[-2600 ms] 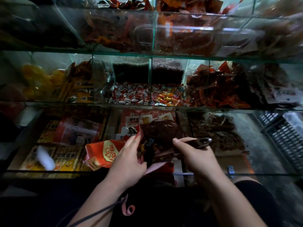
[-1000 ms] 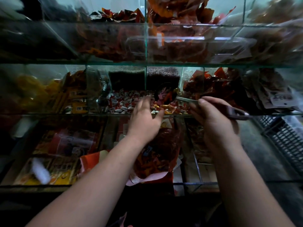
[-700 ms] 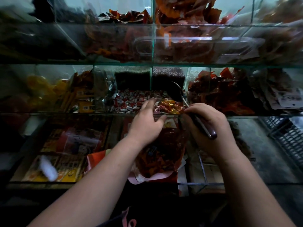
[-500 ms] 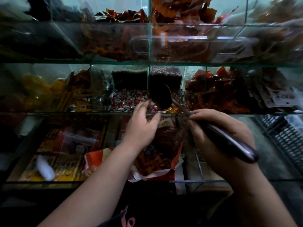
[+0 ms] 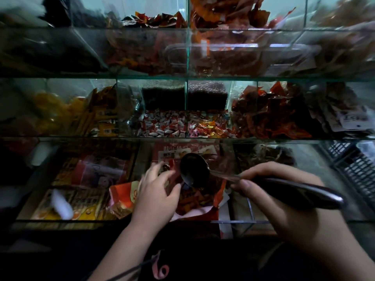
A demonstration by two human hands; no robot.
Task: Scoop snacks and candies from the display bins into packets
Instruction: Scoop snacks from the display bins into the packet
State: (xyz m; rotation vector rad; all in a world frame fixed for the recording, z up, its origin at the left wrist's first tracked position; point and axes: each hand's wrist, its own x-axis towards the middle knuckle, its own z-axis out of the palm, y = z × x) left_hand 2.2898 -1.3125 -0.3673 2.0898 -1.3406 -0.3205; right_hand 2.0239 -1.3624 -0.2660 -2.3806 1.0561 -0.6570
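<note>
Over the lowest tier of the glass bins, at the middle, stands the one packet. It is a clear reddish film bag, open at the top, with orange wrapped snacks showing through its lower half and a pale folded edge at its base. One spoon hangs just above its mouth: a dark, rounded bowl, a thin bright neck and a thick dark handle running off to the right. Whether anything lies in the bowl cannot be told.

Two hands are in view. The right hand is clamped on the handle, fingers curled over the top and the thumb pressed along the near side. The left hand is at the packet's left rim, fingers loosely apart and blurred; whether they pinch the film cannot be told.

Three tiers of bins rise behind. On the middle tier, two candy bins sit side by side: red-and-white candies on the left, orange and pink ones on the right. Behind them stand two dark blocks of fine grains. Red wrappers fill the bin to the right, yellow snacks the one to the left. One orange pouch lies just beside the left hand, and one dark crate stands at the far right.
</note>
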